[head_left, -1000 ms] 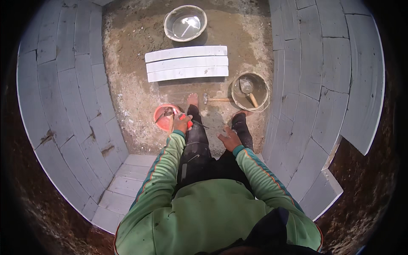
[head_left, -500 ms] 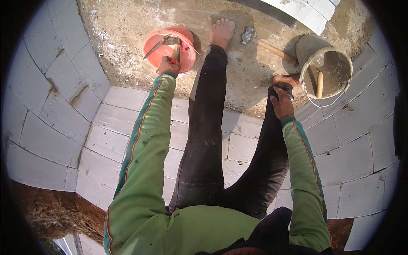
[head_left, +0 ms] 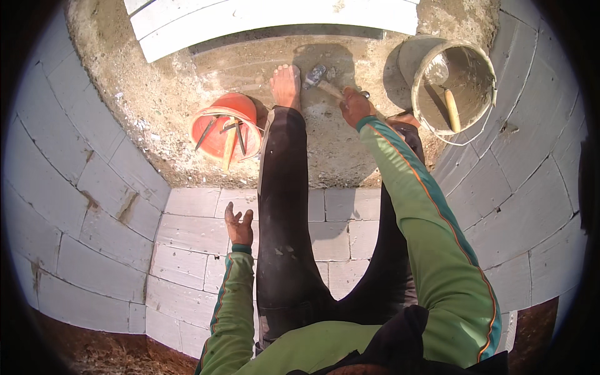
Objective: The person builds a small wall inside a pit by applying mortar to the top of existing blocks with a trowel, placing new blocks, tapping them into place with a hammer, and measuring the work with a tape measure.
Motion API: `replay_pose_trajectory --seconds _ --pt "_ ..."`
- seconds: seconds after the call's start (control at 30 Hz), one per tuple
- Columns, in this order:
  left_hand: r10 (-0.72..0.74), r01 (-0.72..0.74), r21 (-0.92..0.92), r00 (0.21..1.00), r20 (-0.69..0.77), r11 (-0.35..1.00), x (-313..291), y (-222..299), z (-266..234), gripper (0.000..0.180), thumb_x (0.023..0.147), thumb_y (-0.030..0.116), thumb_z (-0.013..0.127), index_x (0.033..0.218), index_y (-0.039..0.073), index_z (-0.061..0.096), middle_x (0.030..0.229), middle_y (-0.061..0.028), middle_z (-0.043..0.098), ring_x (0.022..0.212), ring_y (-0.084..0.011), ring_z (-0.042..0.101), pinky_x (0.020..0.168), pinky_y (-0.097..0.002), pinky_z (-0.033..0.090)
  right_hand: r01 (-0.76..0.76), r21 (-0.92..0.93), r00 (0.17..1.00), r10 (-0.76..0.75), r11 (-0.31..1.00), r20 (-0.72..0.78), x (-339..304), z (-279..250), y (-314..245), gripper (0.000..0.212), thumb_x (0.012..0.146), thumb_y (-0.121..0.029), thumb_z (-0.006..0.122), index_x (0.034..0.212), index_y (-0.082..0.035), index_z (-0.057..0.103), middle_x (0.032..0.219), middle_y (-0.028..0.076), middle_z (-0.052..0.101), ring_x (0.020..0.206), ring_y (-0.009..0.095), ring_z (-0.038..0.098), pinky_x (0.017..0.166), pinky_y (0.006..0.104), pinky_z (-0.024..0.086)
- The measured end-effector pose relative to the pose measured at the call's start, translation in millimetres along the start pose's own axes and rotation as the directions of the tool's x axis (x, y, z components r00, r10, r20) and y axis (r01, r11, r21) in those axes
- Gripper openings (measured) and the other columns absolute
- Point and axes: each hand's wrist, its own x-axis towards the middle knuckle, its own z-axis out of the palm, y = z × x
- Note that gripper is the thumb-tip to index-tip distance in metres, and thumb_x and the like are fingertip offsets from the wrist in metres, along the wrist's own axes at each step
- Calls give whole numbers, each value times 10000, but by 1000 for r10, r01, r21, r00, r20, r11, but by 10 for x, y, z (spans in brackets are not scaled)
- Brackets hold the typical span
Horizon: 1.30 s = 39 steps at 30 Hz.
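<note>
My right hand [head_left: 354, 106] is closed around the handle of a hammer [head_left: 329, 88], whose dark metal head lies over the sandy ground beside my bare foot. My left hand [head_left: 239, 226] holds nothing; its fingers are spread above the pale block wall, left of my leg. Ahead of it, a red bucket [head_left: 253, 106] lies tilted, with a flat wooden strip [head_left: 229, 152] and dark metal tools sticking out of its mouth. A grey bucket [head_left: 420, 78] stands tilted at the right, holding wet grey mortar and a wooden-handled trowel [head_left: 452, 112].
Pale block walls rise at the left [head_left: 87, 212] and right [head_left: 519, 162], and a low course of blocks [head_left: 187, 240] runs beneath my legs. At the far side lies another row of white blocks [head_left: 269, 25]. Brown soil [head_left: 106, 350] shows behind the wall.
My left hand has let go of the red bucket's contents and drawn back, opening. My right hand has left my right lower leg and taken hold of the hammer. The view has shifted.
</note>
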Motion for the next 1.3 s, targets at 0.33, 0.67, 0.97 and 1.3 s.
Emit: replay_pose_trajectory --seconds 0.33,0.67,0.97,1.3 --pt "-334 309 -241 940 -72 920 -273 1321 -1079 688 921 377 735 1506 169 439 1046 -165 678 1001 -282 659 856 -605 539 -154 686 986 154 712 61 -2417 -1938 -1133 216 927 -164 597 1073 -6 604 730 107 596 597 234 625 545 382 507" --pt "678 -642 -215 698 233 736 -639 5691 -592 871 896 334 763 1500 -150 363 1463 -284 519 1282 -351 560 1098 -400 427 234 945 721 611 229 -326 -5730 -4022 -1477 236 1024 -308 603 1136 -103 569 725 -30 532 571 90 487 506 275 389" --pt "818 -682 -614 -40 574 397 -6010 7931 2284 1276 861 535 777 1619 1 -99 1721 -166 30 1573 -338 146 1221 -571 197 797 600 362 847 -66 -388 -6596 -4787 -930 201 1067 -257 543 1191 -98 553 720 -10 511 542 97 504 469 266 429" --pt "945 -819 -525 61 322 232 -6810 10634 3545 1513 658 591 901 1603 -59 -85 1672 -249 179 1512 -388 278 1175 -610 262 938 326 195 958 -119 -211 -6523 -5364 -423 282 1070 -349 549 1217 -109 552 767 -2 519 603 111 502 502 284 418"
